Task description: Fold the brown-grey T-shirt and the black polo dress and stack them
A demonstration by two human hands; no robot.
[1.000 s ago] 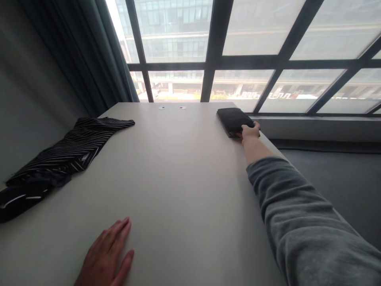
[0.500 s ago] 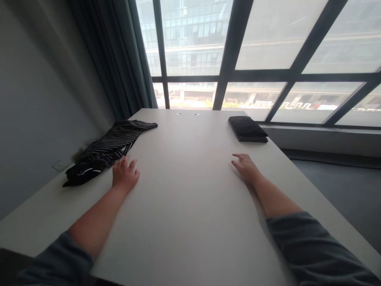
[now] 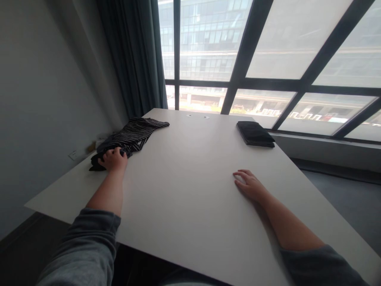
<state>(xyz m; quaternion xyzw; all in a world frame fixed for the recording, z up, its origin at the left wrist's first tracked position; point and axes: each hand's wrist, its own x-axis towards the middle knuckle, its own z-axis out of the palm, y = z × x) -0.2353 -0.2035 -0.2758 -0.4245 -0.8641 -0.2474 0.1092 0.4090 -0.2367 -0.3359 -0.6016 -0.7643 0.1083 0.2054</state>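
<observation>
A black garment with thin white stripes (image 3: 135, 132) lies loosely on the left side of the white table (image 3: 184, 186), bunched at its near end. My left hand (image 3: 114, 159) is on that dark bunched end, its fingers curled into the cloth; the fingertips are partly hidden. Out on the right half of the table, my right hand (image 3: 250, 186) rests low over the surface, fingers apart and holding nothing. Beyond it sits a flat, folded black cloth item (image 3: 256, 134), apart from the hand.
Behind the table a dark curtain (image 3: 133, 59) hangs beside large framed windows (image 3: 208, 47). Two small white discs (image 3: 206, 117) are set near the table's far edge. A wall socket (image 3: 73, 155) and small blurred objects (image 3: 91, 147) are beyond the left edge.
My left hand has moved left onto the near end of the striped garment and closed on it. My right hand stays open over the table. The camera view has shifted slightly.
</observation>
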